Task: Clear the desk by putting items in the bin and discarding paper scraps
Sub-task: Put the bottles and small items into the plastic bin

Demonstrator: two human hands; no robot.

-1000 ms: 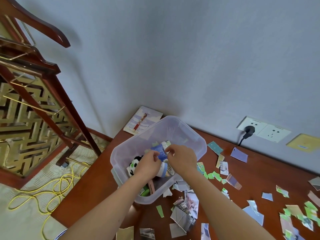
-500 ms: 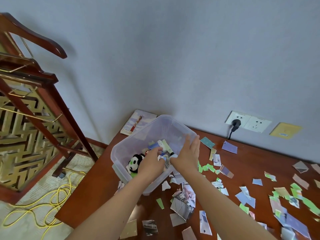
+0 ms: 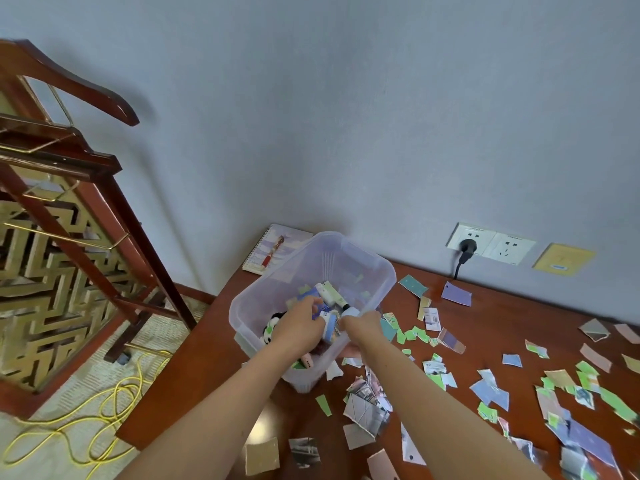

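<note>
A clear plastic bin (image 3: 375, 263) stands at the desk's far left corner. Inside lie a panda plush (image 3: 272, 329), a pink item (image 3: 307, 362) and some paper scraps. My left hand (image 3: 299, 325) reaches into the bin and grips a bundle of small items (image 3: 327, 296): a blue card and a white tube with a black tip. My right hand (image 3: 363, 323) sits at the bin's right rim with its fingers curled over it. Torn paper scraps (image 3: 488, 391) in green, blue, pink and white cover the brown desk (image 3: 491, 317) to the right and in front of the bin.
A spiral notebook (image 3: 275, 249) leans on the wall behind the bin. Wall sockets with a black plug (image 3: 467, 245) sit to the right. A wooden rack (image 3: 69, 216) and a yellow cable (image 3: 79, 431) on the floor are at the left, beyond the desk's edge.
My right hand had let go of the bundle and spread open; now it has dropped to the bin's right rim with curled fingers. My left hand keeps the bundle over the bin.
</note>
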